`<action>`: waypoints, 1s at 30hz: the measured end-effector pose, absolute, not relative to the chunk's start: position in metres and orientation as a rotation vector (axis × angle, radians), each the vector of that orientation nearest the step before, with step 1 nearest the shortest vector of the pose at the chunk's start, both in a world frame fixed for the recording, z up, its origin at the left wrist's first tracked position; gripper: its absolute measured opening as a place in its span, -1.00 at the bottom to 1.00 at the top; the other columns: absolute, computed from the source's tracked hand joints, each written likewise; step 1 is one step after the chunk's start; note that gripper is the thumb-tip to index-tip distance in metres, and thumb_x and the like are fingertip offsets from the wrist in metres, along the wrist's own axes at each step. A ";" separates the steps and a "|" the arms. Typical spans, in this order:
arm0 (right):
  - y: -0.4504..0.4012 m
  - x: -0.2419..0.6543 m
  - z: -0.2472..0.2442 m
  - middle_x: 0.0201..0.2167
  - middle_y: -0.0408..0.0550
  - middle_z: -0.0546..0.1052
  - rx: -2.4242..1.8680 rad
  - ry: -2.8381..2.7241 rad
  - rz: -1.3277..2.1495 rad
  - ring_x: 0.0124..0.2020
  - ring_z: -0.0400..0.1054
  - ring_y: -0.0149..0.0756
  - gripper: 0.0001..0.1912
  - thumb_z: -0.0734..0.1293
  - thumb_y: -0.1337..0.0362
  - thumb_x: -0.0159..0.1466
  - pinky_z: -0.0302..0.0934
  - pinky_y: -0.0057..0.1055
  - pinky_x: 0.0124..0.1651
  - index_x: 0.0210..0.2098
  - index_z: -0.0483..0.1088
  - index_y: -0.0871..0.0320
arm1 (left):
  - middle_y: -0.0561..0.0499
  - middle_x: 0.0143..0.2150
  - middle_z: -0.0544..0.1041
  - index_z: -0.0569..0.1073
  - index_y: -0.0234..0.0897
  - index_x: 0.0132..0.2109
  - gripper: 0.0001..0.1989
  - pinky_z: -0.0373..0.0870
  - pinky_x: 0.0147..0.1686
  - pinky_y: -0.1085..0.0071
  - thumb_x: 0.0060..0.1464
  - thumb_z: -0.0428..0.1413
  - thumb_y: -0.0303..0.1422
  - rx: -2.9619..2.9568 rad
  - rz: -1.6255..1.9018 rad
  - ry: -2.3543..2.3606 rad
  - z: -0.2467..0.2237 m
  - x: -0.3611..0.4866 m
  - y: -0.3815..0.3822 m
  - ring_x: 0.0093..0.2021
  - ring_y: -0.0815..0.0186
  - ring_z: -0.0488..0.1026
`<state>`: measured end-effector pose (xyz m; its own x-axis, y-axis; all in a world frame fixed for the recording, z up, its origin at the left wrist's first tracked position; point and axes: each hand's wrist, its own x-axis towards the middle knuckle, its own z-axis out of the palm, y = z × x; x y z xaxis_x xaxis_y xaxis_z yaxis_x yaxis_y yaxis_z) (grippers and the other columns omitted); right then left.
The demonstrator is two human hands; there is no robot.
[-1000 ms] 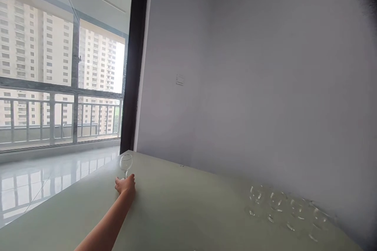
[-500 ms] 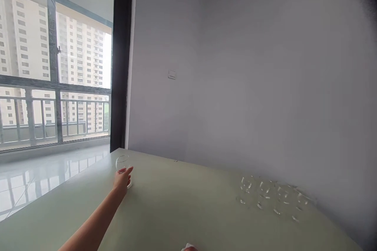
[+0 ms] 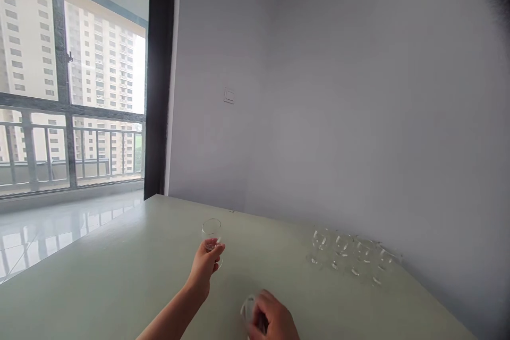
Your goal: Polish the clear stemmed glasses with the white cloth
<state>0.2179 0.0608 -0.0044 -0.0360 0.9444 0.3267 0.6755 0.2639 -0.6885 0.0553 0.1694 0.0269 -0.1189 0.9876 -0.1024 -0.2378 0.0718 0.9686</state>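
Note:
My left hand (image 3: pixel 205 268) is shut around a clear wine glass (image 3: pixel 211 232), with the bowl rising above my fingers and the foot showing below them. Both are over the pale green tabletop (image 3: pixel 119 265). My right hand (image 3: pixel 273 319) enters at the bottom edge, shut on a second clear glass (image 3: pixel 249 309). My fingers hide much of that glass. Several more clear wine glasses (image 3: pixel 348 252) stand grouped towards the right of the table, apart from both hands.
The table's far corner meets a grey wall (image 3: pixel 319 90) carrying a small switch plate (image 3: pixel 229 95). To the left, the table edge drops to a glossy tiled floor (image 3: pixel 59 223). Beyond it are a dark door frame (image 3: pixel 159 79) and a glazed balcony railing (image 3: pixel 71 149).
My left hand has moved right across the table with its glass. My right hand has come into view from the bottom, holding a glass. The whole scene has shifted left in view.

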 end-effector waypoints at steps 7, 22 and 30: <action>0.060 0.250 0.057 -0.48 -0.26 0.31 -1.054 -0.997 0.915 -0.49 0.17 -0.42 -0.70 0.39 0.16 0.00 0.02 -0.51 -0.43 -0.31 0.27 0.04 | 0.07 -0.36 0.43 0.35 -0.21 -0.20 -0.58 0.22 -0.41 0.39 -0.26 0.18 -0.14 1.071 1.373 1.251 0.007 0.056 0.162 -0.43 0.34 0.34; 0.073 0.242 0.023 -0.67 -0.30 0.26 -0.889 -0.812 1.506 -0.63 0.07 -0.53 -0.67 0.47 0.12 -0.06 -0.06 -0.56 -0.53 -0.58 0.28 0.17 | 0.09 -0.39 0.43 0.35 -0.20 -0.24 -0.62 0.23 -0.45 0.44 -0.23 0.16 -0.14 1.339 1.368 1.244 -0.003 0.054 0.158 -0.48 0.34 0.33; 0.073 0.235 0.006 -0.60 -0.16 0.41 -1.020 -0.945 1.618 -0.48 0.33 -0.27 -0.56 0.48 0.03 -0.14 0.15 -0.37 -0.29 -0.40 0.41 0.21 | 0.16 -0.47 0.35 0.32 -0.18 -0.25 -0.71 0.18 -0.47 0.46 -0.18 0.11 -0.22 1.475 1.316 1.276 -0.001 0.057 0.153 -0.51 0.37 0.26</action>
<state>0.2350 0.0730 0.0062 -0.1827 0.9664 -0.1810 -0.3165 -0.2321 -0.9197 0.0569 0.1533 -0.0010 -0.0347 0.9765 0.2127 0.1829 -0.2030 0.9619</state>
